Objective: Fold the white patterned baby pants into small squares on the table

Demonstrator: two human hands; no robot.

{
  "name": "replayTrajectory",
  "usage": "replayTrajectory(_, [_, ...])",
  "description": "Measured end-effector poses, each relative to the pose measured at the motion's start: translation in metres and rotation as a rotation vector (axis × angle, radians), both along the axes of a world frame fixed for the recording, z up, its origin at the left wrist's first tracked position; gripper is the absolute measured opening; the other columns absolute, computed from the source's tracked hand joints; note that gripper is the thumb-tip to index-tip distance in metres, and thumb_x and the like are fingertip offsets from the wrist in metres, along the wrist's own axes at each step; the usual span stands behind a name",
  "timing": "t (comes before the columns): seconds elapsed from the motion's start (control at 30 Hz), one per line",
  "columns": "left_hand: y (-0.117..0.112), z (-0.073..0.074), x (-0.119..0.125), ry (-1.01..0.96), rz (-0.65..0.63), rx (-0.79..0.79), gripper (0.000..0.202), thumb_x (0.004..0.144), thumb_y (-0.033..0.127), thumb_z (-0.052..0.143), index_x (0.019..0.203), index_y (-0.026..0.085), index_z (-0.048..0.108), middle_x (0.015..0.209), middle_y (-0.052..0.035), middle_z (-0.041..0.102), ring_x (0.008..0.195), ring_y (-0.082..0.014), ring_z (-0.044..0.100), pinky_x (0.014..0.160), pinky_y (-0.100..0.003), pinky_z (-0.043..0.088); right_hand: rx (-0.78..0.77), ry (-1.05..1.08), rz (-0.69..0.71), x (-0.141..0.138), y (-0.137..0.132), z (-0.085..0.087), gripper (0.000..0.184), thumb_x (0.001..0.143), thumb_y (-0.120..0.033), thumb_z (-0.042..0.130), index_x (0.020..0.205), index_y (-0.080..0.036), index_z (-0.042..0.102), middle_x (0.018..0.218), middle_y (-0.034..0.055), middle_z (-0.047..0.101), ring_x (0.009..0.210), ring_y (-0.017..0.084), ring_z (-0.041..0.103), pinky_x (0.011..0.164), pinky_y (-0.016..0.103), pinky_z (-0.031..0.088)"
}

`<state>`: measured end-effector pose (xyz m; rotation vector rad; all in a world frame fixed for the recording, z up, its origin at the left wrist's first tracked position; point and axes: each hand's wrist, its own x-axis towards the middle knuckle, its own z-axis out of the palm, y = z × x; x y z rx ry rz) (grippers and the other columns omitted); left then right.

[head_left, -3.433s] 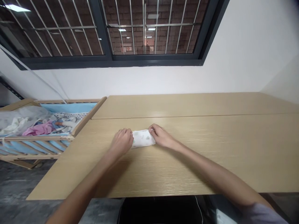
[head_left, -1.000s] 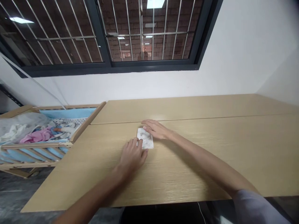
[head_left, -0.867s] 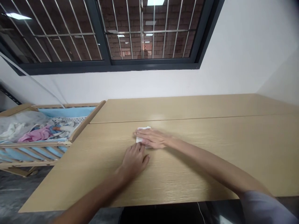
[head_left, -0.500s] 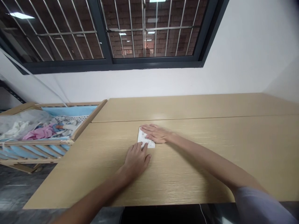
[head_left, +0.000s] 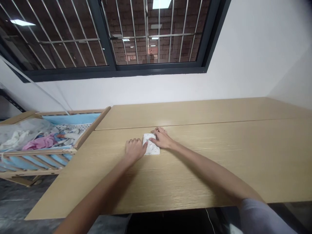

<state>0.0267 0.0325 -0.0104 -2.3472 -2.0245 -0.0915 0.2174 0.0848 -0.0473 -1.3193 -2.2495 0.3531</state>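
A small white folded cloth (head_left: 152, 147) with a faint print lies on the light wooden table (head_left: 219, 162), near its middle seam. My left hand (head_left: 135, 149) sits at the cloth's left edge with fingers curled, thumb touching the fabric. My right hand (head_left: 162, 139) rests on the cloth's upper right part, fingers bent and pressing on it.
A wooden crib (head_left: 36, 143) with blue lining stands left of the table, holding a heap of clothes, pink and white among them. A white wall and a barred dark-framed window (head_left: 109, 35) rise behind the table. Dark floor shows below the table's front edge.
The cloth has been folded from a wide strip into a smaller packet. My right hand stroked flat across it, and my left hand moved from its near edge to its left side; both hands' fingers now curl.
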Motion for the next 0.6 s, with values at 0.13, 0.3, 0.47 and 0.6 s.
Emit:
replayTrajectory(0.13, [0.017, 0.000, 0.009, -0.031, -0.011, -0.105, 0.052, 0.098, 0.049, 0.039, 0.110, 0.007, 0.067, 0.108, -0.0238, 0.073, 0.104, -0.0355, 0.069, 0.088, -0.043, 0.048, -0.064, 0.160, -0.078, -0.007, -0.003, -0.004, 0.037, 0.088, -0.038, 0.068, 0.119, -0.018, 0.063, 0.117, 0.0106, 0.059, 0.117, 0.025, 0.052, 0.105, 0.043, 0.035])
replayTrajectory(0.3, [0.001, 0.021, 0.005, -0.120, -0.118, -0.147, 0.040, 0.100, 0.042, 0.037, 0.106, 0.014, 0.066, 0.104, -0.0157, 0.075, 0.095, -0.0279, 0.071, 0.073, -0.033, 0.047, -0.212, 0.473, -0.199, -0.020, -0.026, 0.012, 0.023, 0.076, -0.022, 0.069, 0.096, -0.018, 0.058, 0.096, 0.0021, 0.057, 0.096, 0.019, 0.054, 0.087, 0.032, 0.043])
replayTrajectory(0.47, [-0.070, 0.078, -0.032, -0.188, -0.295, -0.147, 0.036, 0.097, 0.048, 0.043, 0.084, 0.020, 0.063, 0.085, -0.0058, 0.072, 0.074, -0.0207, 0.065, 0.064, -0.030, 0.040, -0.650, 0.851, 0.003, -0.042, -0.104, 0.053, 0.020, 0.076, -0.021, 0.068, 0.088, -0.019, 0.052, 0.080, -0.0035, 0.052, 0.072, 0.012, 0.050, 0.065, 0.023, 0.040])
replayTrajectory(0.6, [-0.144, 0.099, -0.099, -0.262, -0.244, -0.262, 0.035, 0.086, 0.058, 0.056, 0.077, 0.025, 0.066, 0.068, 0.0022, 0.066, 0.059, -0.0156, 0.058, 0.056, -0.025, 0.039, -0.804, 0.822, 0.179, -0.070, -0.180, 0.067, 0.024, 0.073, -0.025, 0.077, 0.084, -0.019, 0.056, 0.075, -0.0041, 0.054, 0.068, 0.011, 0.048, 0.061, 0.022, 0.038])
